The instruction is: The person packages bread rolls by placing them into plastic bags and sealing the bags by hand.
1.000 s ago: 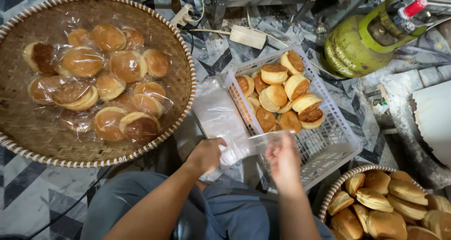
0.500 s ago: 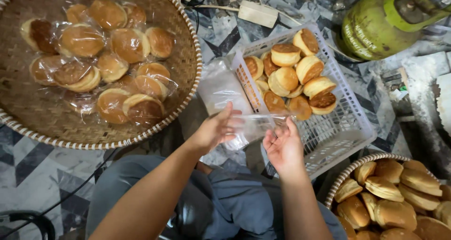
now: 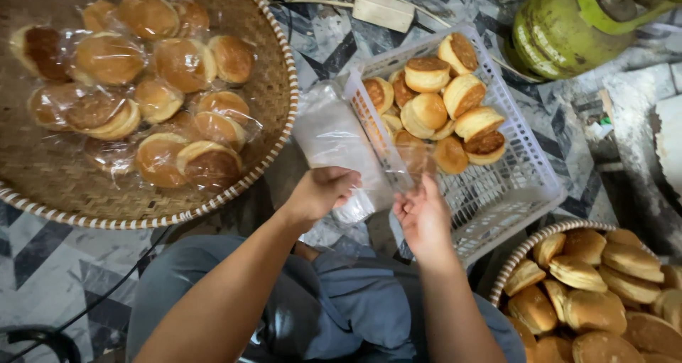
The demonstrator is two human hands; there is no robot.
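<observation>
My left hand [image 3: 323, 192] and my right hand [image 3: 424, 217] are raised in front of my lap, both pinching a small clear plastic bag [image 3: 400, 152] between them. Just beyond the hands lies a stack of clear plastic bags [image 3: 332, 136], leaning against a white plastic crate [image 3: 522, 185]. The crate holds several round golden buns [image 3: 437, 104]. At the upper left a big woven tray [image 3: 273, 128] carries several buns wrapped in clear plastic [image 3: 153, 100]. My grey-trousered knees are at the bottom.
A second woven basket [image 3: 529, 246] of unwrapped buns sits at the bottom right. A green gas cylinder [image 3: 568, 25] lies at the top right. A white power block [image 3: 383, 9] with a cable lies at the top, on a patterned floor mat.
The view has shifted downward and left. My hands have drawn one clear bag off the stack and now hold it stretched between them, nearer the crate.
</observation>
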